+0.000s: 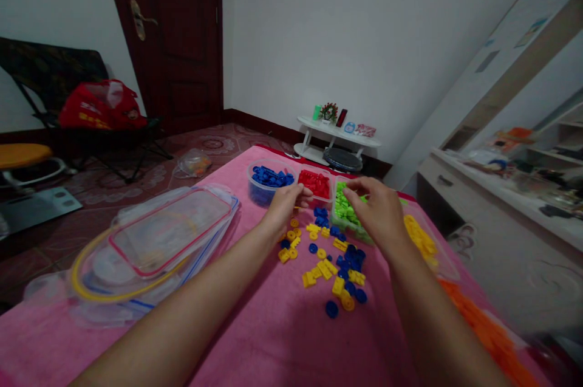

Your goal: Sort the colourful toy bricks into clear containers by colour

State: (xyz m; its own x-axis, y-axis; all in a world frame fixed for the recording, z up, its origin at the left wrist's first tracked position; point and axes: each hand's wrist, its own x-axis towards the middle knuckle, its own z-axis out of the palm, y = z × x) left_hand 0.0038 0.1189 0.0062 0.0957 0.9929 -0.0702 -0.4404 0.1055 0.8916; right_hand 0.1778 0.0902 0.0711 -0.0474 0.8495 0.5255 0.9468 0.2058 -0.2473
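Observation:
My left hand (286, 203) has its fingers curled together beside the round tub of blue pieces (268, 180), close to the box of red pieces (315, 184); what it holds is hidden. My right hand (378, 209) hovers over the box of green pieces (345, 211), fingers bent in a pinch toward it. Below both hands lies a loose heap of yellow and blue plastic pieces (331, 265) on the pink cloth (273, 326).
A stack of clear container lids (155, 247) lies at the left of the table. Boxes of yellow pieces (421, 238) and orange pieces (489, 326) run along the right edge. A folding chair with a red bag (98, 104), a dark door (177, 34) and a low white shelf (337, 135) stand beyond.

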